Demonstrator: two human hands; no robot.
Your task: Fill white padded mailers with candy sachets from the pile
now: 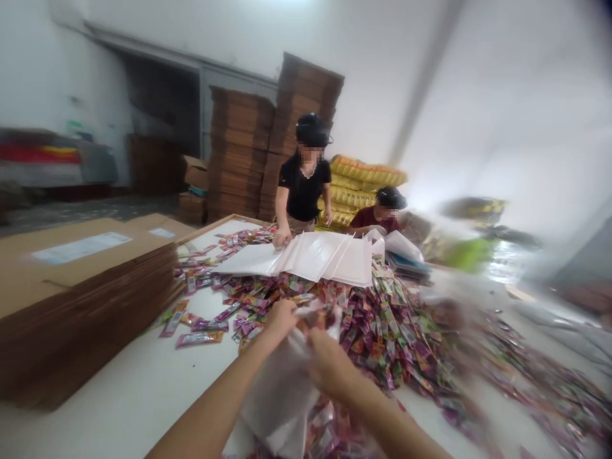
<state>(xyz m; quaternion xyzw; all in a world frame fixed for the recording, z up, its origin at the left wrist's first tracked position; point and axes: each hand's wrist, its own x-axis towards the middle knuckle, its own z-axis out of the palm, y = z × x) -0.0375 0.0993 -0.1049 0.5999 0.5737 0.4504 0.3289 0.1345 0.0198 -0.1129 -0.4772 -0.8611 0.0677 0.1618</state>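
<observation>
Both my hands are closed on the rim of a white plastic bag point(282, 389) that hangs over the table's near side. My left hand point(282, 317) grips its left upper edge, while my right hand point(327, 360) holds the right edge, with some motion blur on it. Between them the bag's mouth gapes a little. Small purple and orange sachets point(368, 331) lie heaped just beyond and to the right of my hands, and more sachets show beneath the bag. A few loose sachets point(203, 338) rest to the left.
Flattened cardboard boxes point(95, 306) are stacked at the left. White bags point(310, 255) lie across the pile, near a co-worker in black point(306, 185). Another person point(377, 217) sits behind, right. Tall cardboard stacks point(243, 153) and yellow sacks point(354, 191) stand at the back.
</observation>
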